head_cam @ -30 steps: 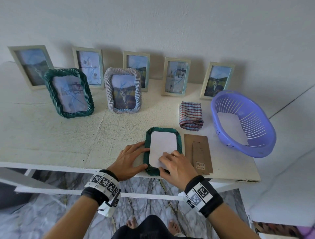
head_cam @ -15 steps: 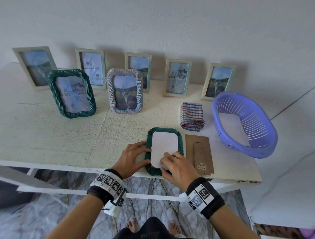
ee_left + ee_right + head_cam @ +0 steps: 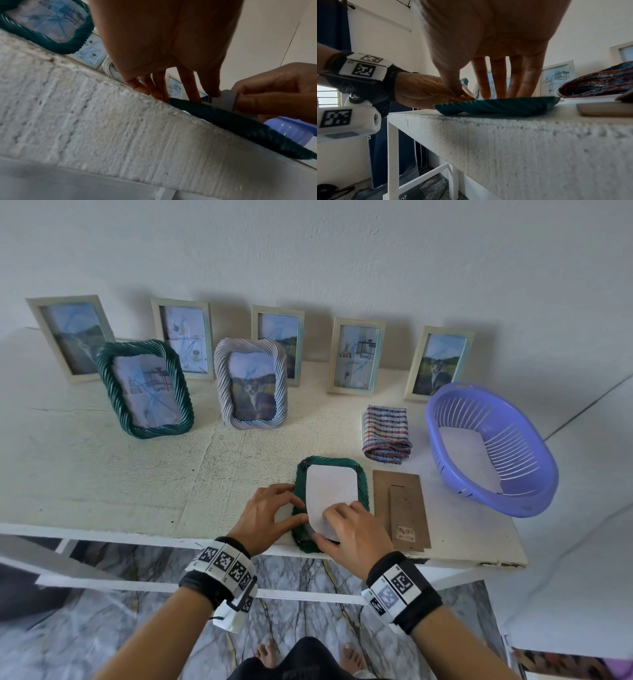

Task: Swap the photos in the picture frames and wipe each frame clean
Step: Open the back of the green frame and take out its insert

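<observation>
White table (image 3: 102,474): both hands on face-down green frame (image 3: 298,491) w/ photo (image 3: 330,494).

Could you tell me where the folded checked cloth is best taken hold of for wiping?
I would take the checked cloth from above, pinching its thick folded near edge. It lies flat on the table, apart from the basket and the brown backing board, so that edge looks free.

The flat frame (image 3: 331,501) is showing dark green twisted ribbing around a plain white photo back (image 3: 330,494). The cloth (image 3: 386,438) is rocking red, blue and white checks, the basket (image 3: 493,450) is looking lavender-purple, and the backing board (image 3: 400,506) is sitting there cardboard brown.
</observation>
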A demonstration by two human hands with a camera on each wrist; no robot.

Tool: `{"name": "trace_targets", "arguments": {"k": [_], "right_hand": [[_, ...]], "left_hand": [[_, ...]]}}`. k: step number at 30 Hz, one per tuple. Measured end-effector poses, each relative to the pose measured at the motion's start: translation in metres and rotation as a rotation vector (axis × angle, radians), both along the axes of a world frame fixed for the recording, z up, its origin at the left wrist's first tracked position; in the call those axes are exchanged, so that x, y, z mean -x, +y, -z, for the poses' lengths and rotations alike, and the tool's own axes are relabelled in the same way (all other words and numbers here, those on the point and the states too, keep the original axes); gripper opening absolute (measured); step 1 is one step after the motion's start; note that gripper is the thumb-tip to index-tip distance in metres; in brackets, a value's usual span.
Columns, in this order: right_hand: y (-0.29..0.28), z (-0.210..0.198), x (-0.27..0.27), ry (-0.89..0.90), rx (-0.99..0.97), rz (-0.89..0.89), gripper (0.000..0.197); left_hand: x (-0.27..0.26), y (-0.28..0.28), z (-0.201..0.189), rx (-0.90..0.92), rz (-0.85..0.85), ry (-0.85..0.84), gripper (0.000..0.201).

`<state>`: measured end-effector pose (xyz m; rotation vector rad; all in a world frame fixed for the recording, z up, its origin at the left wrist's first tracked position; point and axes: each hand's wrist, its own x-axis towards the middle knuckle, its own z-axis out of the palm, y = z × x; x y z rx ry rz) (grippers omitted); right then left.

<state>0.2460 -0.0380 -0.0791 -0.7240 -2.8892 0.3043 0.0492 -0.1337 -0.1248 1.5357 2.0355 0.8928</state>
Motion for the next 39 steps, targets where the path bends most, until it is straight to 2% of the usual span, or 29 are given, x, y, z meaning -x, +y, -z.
{"name": "trace_targets", "arguments": {"k": [3, 5, 13, 16, 18, 20, 24, 29, 34, 39], "right_hand": [[-0.002, -0.003, 0.002, 0.041, 0.007, 0.036, 0.035], [-0.002, -0.006, 0.003, 0.068, 0.042, 0.053, 0.035], [0.006, -0.015, -0.010, 0.261, 0.284, 0.182, 0.021], [0.011, -0.020, -0.020, 0.367, 0.270, 0.291, 0.007], [0.016, -0.022, -0.030, 0.441, 0.213, 0.389, 0.010], [0.023, -0.023, -0.041, 0.507, 0.188, 0.475, 0.004], [0.035, -0.025, -0.064, 0.553, 0.299, 0.643, 0.018], [0.043, -0.009, -0.098, 0.626, 0.564, 0.809, 0.026], [0.037, -0.004, -0.124, 0.771, 0.849, 0.915, 0.019], [0.034, 0.002, -0.151, 0.742, 0.801, 1.063, 0.026]], "left_hand": [[0.000, -0.003, 0.003, -0.023, 0.027, 0.019, 0.044], [0.000, -0.004, 0.002, -0.038, 0.039, 0.036, 0.040], [-0.005, -0.003, 0.002, 0.004, 0.007, 0.087, 0.041], [-0.008, -0.003, 0.003, 0.019, -0.015, 0.104, 0.042], [-0.009, -0.004, 0.003, 0.021, -0.015, 0.105, 0.042], [-0.009, -0.004, 0.002, 0.030, -0.009, 0.103, 0.043], [-0.008, -0.004, 0.001, 0.034, -0.002, 0.104, 0.043], [-0.010, -0.006, -0.001, 0.034, -0.008, 0.092, 0.043], [-0.008, -0.007, -0.007, 0.006, -0.020, 0.048, 0.040], [-0.010, 0.015, -0.033, -0.075, -0.035, 0.139, 0.048]]}}
